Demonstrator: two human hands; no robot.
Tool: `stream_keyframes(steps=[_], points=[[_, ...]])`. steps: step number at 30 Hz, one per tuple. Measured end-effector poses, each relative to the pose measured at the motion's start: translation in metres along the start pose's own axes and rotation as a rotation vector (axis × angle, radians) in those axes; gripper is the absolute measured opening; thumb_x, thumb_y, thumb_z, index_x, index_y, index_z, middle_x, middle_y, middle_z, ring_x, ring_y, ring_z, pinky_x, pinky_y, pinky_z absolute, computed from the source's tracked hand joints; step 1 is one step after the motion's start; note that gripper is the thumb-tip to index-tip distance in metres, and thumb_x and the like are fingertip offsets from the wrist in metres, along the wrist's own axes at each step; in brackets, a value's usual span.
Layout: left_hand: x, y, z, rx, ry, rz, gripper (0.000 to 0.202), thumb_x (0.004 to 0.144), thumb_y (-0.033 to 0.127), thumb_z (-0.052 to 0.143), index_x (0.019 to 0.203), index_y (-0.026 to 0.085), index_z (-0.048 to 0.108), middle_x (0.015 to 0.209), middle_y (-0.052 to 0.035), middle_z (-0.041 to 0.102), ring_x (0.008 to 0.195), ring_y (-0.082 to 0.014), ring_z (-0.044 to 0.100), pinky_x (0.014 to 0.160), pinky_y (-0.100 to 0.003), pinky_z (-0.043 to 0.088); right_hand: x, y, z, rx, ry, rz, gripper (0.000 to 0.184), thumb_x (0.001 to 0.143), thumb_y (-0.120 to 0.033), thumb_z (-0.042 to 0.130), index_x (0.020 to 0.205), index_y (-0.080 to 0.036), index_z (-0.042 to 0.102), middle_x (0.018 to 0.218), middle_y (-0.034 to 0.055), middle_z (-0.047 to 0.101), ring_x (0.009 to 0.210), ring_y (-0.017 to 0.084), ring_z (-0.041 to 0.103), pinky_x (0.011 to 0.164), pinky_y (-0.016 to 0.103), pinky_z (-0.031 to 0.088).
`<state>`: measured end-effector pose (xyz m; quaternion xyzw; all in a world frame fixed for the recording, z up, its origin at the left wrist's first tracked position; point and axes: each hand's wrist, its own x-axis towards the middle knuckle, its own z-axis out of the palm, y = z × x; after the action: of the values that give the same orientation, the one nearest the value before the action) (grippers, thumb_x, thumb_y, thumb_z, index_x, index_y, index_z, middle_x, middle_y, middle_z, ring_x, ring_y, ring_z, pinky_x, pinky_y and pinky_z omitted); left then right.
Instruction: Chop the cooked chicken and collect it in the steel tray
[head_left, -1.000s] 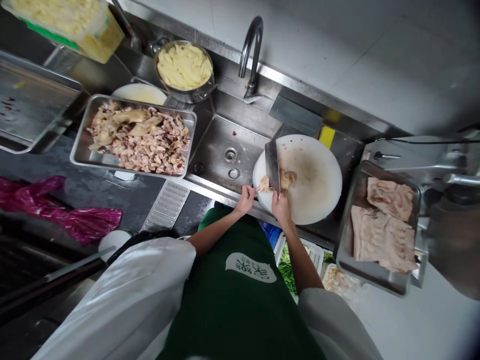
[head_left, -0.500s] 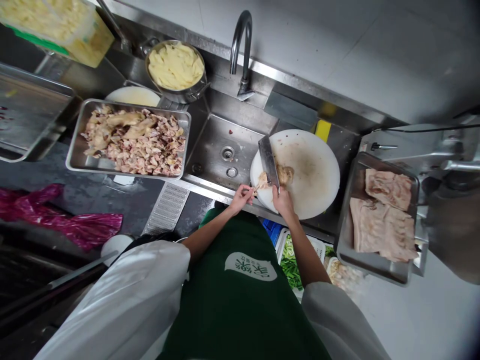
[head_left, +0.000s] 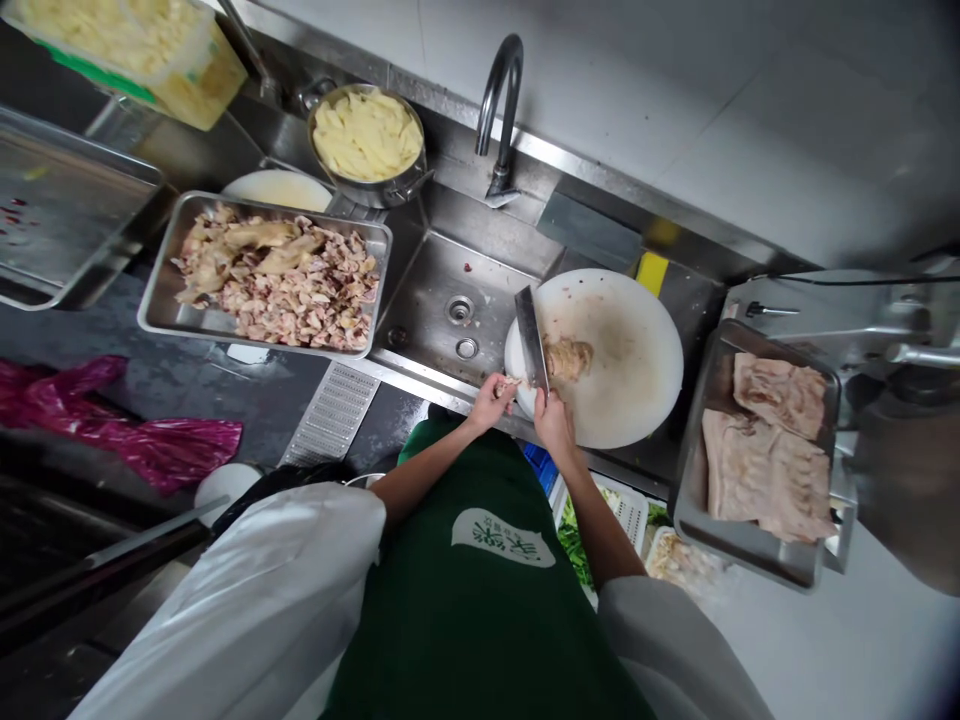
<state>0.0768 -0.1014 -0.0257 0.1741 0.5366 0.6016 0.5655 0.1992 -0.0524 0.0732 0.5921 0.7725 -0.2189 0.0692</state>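
Note:
My right hand [head_left: 555, 425] is closed round the handle of a cleaver [head_left: 529, 330], whose blade crosses the left part of a round white cutting board [head_left: 637, 345]. Cut pieces of chicken [head_left: 570, 358] lie against the blade's right side. At the board's near left edge my left hand [head_left: 492, 402] pinches a small pale piece of meat [head_left: 516, 381], mostly hidden by the fingers. A metal tray [head_left: 159, 305] to the left holds a heap of chopped chicken [head_left: 300, 300] with larger whole pieces on top.
Behind the board's left side are a sink [head_left: 427, 300] and a tap [head_left: 501, 130]. A pot of sliced pale vegetable [head_left: 367, 135] stands back left. Slabs of meat [head_left: 765, 470] fill a tray on the right. Vegetable baskets [head_left: 630, 515] sit below the counter edge.
The pale meat left of the blade has shrunk to a small bit at my left fingers. The cleaver stands more upright in view, with chicken pieces gathered on its right. The view has shifted slightly.

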Motion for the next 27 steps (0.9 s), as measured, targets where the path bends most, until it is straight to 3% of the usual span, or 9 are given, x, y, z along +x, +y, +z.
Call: stream_keyframes(steps=[4,9,12,16,19,22,25,27], points=[[0.002,0.003,0.002,0.007,0.014,-0.018,0.052,0.076,0.058,0.078,0.089,0.021,0.045,0.061,0.0104,0.051,0.039,-0.0041,0.047,0.039,-0.017,0.036,0.019,0.025,0.006,0.034,-0.023,-0.041,0.045,0.106,-0.039,0.032,0.102,-0.011,0.067,0.092,0.0185,0.074,0.085,0.026,0.069,0.072,0.03,0.043],[0.002,0.013,-0.008,0.019,-0.009,-0.033,0.053,0.068,0.047,0.088,0.094,0.019,0.052,0.07,0.0069,0.058,0.049,-0.0062,0.055,0.049,-0.02,0.047,0.031,0.064,-0.004,0.105,0.021,0.03,0.047,0.104,-0.043,0.034,0.096,-0.013,0.068,0.088,0.0184,0.073,0.083,0.026,0.069,0.073,0.031,0.044],[0.004,0.02,-0.01,0.07,-0.033,-0.012,0.052,0.069,0.048,0.087,0.097,0.017,0.056,0.07,0.0038,0.063,0.053,-0.009,0.058,0.054,-0.022,0.049,0.034,0.085,-0.009,0.166,0.055,0.088,0.048,0.104,-0.043,0.031,0.097,-0.013,0.068,0.082,0.0167,0.072,0.074,0.024,0.067,0.068,0.03,0.043],[0.022,0.029,0.006,0.218,-0.143,0.018,0.044,0.08,0.05,0.077,0.101,0.016,0.061,0.062,0.0022,0.061,0.05,-0.0109,0.055,0.054,-0.024,0.047,0.034,0.1,-0.014,0.222,0.072,0.138,0.048,0.102,-0.044,0.033,0.095,-0.013,0.069,0.081,0.0155,0.071,0.068,0.022,0.064,0.063,0.029,0.042],[0.042,0.035,0.032,0.472,-0.146,0.151,0.029,0.085,0.039,0.072,0.1,0.016,0.065,0.068,0.0004,0.061,0.06,-0.0137,0.057,0.062,-0.027,0.049,0.034,0.1,-0.016,0.223,0.063,0.148,0.046,0.102,-0.043,0.035,0.095,-0.013,0.069,0.081,0.0151,0.071,0.068,0.022,0.064,0.063,0.029,0.042],[0.051,0.039,0.054,0.774,-0.092,0.389,0.014,0.084,0.025,0.07,0.095,0.017,0.069,0.093,-0.0071,0.065,0.092,-0.0217,0.06,0.09,-0.037,0.049,0.031,0.098,-0.02,0.231,0.042,0.151,0.047,0.102,-0.045,0.034,0.096,-0.014,0.068,0.075,0.013,0.07,0.068,0.022,0.064,0.064,0.029,0.042],[0.042,0.041,0.061,0.972,-0.08,0.546,0.021,0.087,0.021,0.065,0.106,0.018,0.07,0.118,-0.0135,0.06,0.116,-0.0294,0.05,0.104,-0.047,0.041,0.023,0.103,-0.029,0.252,0.068,0.122,0.047,0.102,-0.047,0.034,0.095,-0.015,0.068,0.076,0.0116,0.07,0.073,0.022,0.065,0.067,0.029,0.043],[0.036,0.042,0.059,1.052,-0.092,0.558,0.03,0.088,0.02,0.061,0.117,0.02,0.069,0.127,-0.0147,0.056,0.12,-0.0321,0.045,0.105,-0.05,0.039,0.014,0.111,-0.037,0.264,0.141,0.116,0.048,0.101,-0.049,0.034,0.093,-0.015,0.067,0.079,0.0126,0.07,0.077,0.024,0.065,0.07,0.031,0.044]])
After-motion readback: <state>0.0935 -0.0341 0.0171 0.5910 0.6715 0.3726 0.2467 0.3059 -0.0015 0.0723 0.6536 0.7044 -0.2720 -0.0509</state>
